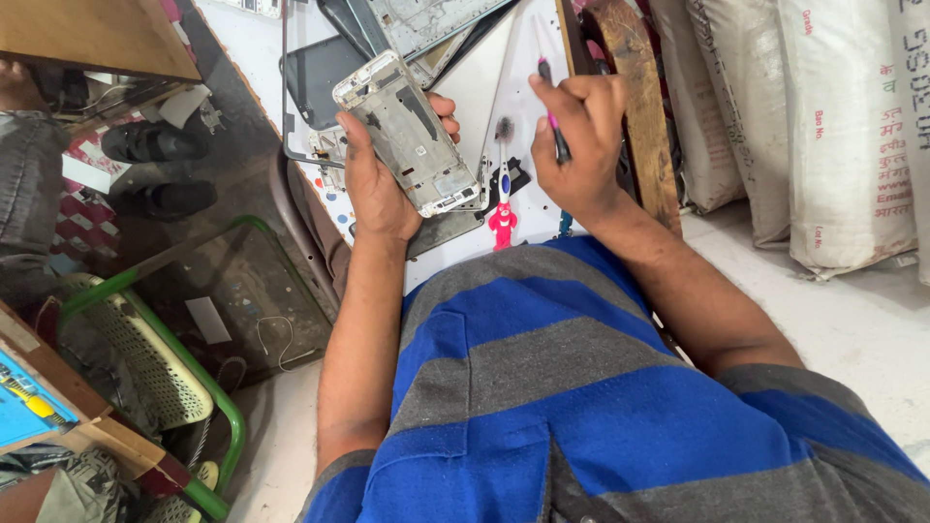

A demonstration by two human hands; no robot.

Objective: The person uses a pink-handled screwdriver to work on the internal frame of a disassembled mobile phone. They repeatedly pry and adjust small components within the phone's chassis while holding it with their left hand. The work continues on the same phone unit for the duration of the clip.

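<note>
Head view: grips closed on phone frame point(408, 133); screwdriver point(552, 118)

Metal, plastic, wood and woven cloth

The phone frame point(407, 131) looks matt silvery metal; the toothbrush point(503, 199) glossy plastic; the desk point(465, 92) smooth white; the sacks point(833, 126) coarse woven.

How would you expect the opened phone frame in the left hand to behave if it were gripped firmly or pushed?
The phone frame looks thin and hollowed out, so probably light and slightly bendable. Its exposed inner parts suggest fragility. Flat-sided, it should slide, not roll.
</note>
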